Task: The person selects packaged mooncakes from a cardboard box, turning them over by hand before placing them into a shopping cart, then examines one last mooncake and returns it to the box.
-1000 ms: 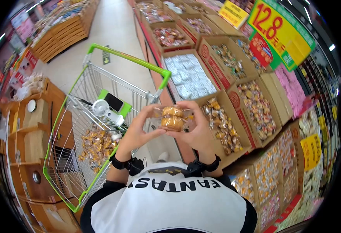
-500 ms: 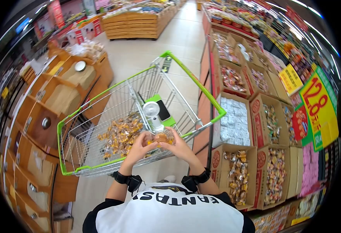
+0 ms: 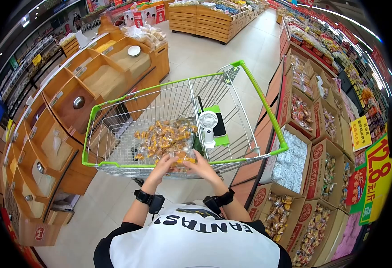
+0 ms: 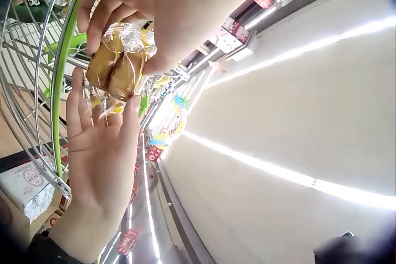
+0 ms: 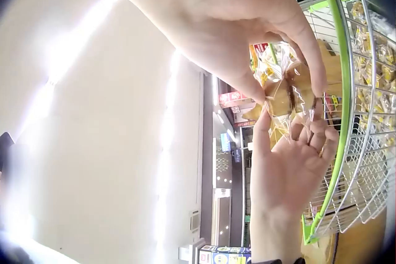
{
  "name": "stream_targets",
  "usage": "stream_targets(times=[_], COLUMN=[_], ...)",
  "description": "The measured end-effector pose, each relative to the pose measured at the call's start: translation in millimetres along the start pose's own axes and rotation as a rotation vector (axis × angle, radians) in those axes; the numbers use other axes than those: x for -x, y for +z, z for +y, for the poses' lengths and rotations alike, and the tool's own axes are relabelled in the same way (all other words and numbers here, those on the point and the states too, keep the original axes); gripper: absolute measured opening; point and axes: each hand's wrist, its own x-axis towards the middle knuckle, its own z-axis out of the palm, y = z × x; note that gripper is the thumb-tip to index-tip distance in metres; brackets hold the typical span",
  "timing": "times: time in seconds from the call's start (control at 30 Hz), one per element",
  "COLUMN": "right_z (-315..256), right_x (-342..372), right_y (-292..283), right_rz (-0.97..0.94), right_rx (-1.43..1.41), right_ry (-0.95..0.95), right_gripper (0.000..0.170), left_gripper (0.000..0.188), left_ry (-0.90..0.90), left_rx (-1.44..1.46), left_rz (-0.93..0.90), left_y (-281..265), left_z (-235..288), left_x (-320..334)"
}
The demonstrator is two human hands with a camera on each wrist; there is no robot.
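Note:
A clear-wrapped golden pastry pack (image 3: 182, 161) is held between both hands at the near rim of the shopping cart. The left hand (image 3: 161, 169) pinches one side of it, the right hand (image 3: 203, 169) the other. In the left wrist view, two brown pastries (image 4: 117, 72) show through crinkled wrap, with thumbs and fingertips on the edges. The right wrist view shows the same pack (image 5: 289, 94) between the fingers of both hands. Many small wrapped pastries (image 3: 167, 136) lie heaped in the cart (image 3: 115, 167), just beyond the hands.
A white fan (image 3: 208, 120) and a dark phone (image 3: 219, 124) on a green panel (image 3: 223, 140) are at the cart's right part. Wooden bins (image 3: 109, 82) stand on the left. Cardboard boxes of wrapped goods (image 3: 290, 156) line the right, beside a yellow price sign (image 3: 374, 174).
The view has swung left, bringing the cart in front of the person. Both hands have lowered with the pack from chest height to the cart's near rim, still gripping it.

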Motion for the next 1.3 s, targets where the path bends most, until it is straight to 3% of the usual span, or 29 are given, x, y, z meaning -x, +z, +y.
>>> stream_targets(times=[0.2,0.4,0.53,0.67,0.83,1.0,1.2,1.27,1.3], right_z=[18.4,14.3,20.3,20.5,38.2,37.3,32.2,25.9,20.2], right_x=[-3.4,-5.2,-17.3,-27.4,-40.0,-40.5,-52.1,-57.1,-57.2], right_y=[3.1,5.8,6.8,13.3,18.9,26.9,29.0,31.3,34.3], right_rz=[0.008,0.016,-0.004,-0.051,-0.077,-0.036,-0.089,-0.105,-0.088], right_rx=[0.141,0.163,0.290,0.165,0.215,0.142,0.189,0.205,0.091], right_ry=[-0.009,0.008,0.022,0.080,0.025,-0.011,0.108,0.056,-0.114], right_gripper=[0.071,0.063,0.065,0.068,0.067,0.057,0.050,0.049,0.049], left_gripper=[0.026,0.032,0.033,0.032,0.031,0.034,0.034,0.038,0.038], left_ry=[-0.143,-0.174,-0.143,-0.142,-0.086,-0.045,-0.077,0.026,0.018], left_rx=[-0.056,-0.073,-0.021,-0.015,-0.025,-0.048,-0.042,0.002,0.001], left_rz=[0.002,0.030,0.072,0.131,0.102,0.164,0.209,0.225,0.221], left_y=[-14.9,-19.7,-22.5,-31.3,-39.7,-41.1,-48.7,-57.2,-62.3], left_z=[-21.7,-27.2,-23.0,-26.6,-25.6,-23.9,-25.3,-26.3,-23.6], left_x=[-12.9,-17.5,-15.1,-19.2,-17.2,-11.7,-18.7,-28.6,-32.5])
